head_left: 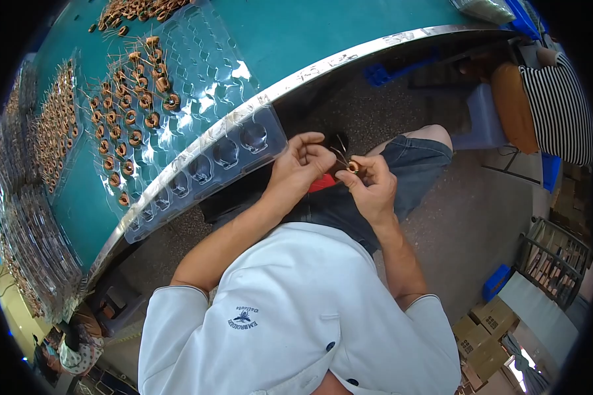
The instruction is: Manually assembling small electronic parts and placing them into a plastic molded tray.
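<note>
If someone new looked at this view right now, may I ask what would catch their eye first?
Probably the small copper coil near the centre of the picture, pinched in the right hand, with the left hand close beside it. Next come the rows of similar coils on the green table at upper left, then the stacked clear trays along the far left.

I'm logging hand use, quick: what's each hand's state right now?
Left hand: curled close to thin wires; whether it grips one cannot be told.
Right hand: closed, holding a small copper-coloured coil.
</note>
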`<state>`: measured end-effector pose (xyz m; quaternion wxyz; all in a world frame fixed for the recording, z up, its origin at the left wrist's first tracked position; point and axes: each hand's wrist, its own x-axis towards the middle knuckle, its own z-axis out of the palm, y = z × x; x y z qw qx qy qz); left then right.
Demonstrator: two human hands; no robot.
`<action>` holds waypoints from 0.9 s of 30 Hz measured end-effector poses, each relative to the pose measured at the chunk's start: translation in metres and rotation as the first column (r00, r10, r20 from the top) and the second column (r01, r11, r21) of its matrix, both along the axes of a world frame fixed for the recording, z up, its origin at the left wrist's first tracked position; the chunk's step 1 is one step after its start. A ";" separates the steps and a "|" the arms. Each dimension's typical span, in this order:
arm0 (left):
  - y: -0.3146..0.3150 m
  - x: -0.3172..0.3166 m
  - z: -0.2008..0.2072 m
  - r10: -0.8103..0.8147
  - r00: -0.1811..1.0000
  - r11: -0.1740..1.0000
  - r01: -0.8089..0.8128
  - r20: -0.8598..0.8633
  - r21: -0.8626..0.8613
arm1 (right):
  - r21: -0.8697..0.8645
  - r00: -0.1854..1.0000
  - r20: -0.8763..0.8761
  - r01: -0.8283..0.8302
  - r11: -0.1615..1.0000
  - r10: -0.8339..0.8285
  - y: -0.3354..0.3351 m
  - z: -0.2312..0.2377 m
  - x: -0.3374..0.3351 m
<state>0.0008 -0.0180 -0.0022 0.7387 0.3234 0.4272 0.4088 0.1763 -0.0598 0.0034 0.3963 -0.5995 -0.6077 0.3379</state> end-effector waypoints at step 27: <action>-0.014 -0.013 0.006 -0.349 0.935 0.937 0.349 -0.057 -0.008 | -0.092 0.935 -0.353 -0.079 0.993 0.041 -0.003 0.002 -0.005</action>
